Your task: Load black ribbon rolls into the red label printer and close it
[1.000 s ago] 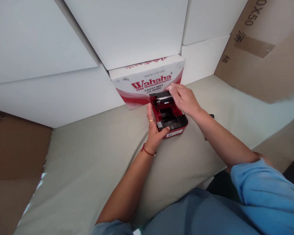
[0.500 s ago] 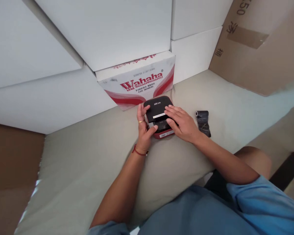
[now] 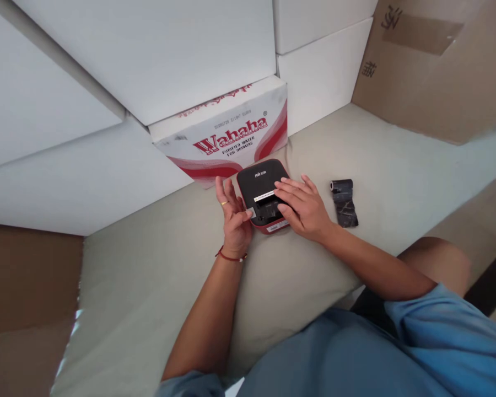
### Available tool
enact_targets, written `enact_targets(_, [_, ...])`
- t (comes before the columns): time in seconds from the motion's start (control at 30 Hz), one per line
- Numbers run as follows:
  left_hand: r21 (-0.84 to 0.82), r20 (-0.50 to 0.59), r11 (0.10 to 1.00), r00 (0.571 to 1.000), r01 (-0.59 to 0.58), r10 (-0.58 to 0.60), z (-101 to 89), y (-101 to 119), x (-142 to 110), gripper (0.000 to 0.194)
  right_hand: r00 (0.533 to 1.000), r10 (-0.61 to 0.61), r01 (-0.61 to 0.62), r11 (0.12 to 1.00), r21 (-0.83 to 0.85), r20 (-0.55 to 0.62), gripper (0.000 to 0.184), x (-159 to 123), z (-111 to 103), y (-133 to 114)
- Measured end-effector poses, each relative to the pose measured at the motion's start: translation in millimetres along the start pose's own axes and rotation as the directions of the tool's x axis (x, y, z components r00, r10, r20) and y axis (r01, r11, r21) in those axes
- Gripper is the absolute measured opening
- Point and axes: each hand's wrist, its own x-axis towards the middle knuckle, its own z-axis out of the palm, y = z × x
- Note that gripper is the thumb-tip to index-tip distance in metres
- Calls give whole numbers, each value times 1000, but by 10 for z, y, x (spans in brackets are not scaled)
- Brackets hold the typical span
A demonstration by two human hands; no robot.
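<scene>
A small black-and-red label printer (image 3: 261,179) sits on the cloth-covered surface, its black lid lying flush with the body. A white sticker strip crosses the lid, and a dark recess shows at the near side. My left hand (image 3: 235,218) is at the printer's left edge, fingers raised and apart, with the thumb by the near left corner. Flat across the right side of the lid lie the outstretched fingers of my right hand (image 3: 306,208); its thumb reaches over the recess. To the right rests a partly unrolled black ribbon roll (image 3: 344,201), untouched.
A Wahaha water carton (image 3: 231,135) stands right behind the printer. Stacked white boxes (image 3: 190,49) form a wall at the back. Brown cardboard boxes stand at the far right (image 3: 430,71) and at the left (image 3: 28,298). Pale cloth (image 3: 157,264) covers the surface.
The fingers of my left hand have come off the lid and opened outward. The lid, slightly raised before, now sits level. My right hand stays on the lid. The view has shifted a little.
</scene>
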Motion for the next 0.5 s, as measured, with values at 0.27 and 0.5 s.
enact_targets(0.27, [-239, 19, 958, 987, 158, -158, -38, -49, -76, 116, 932, -263, 301, 944, 131, -249, 34, -165, 43, 38])
enact_targets(0.5, [-242, 17, 951, 981, 191, -193, -24, -66, -96, 115, 907, -282, 346, 922, 171, -312, 23, -112, 36, 13])
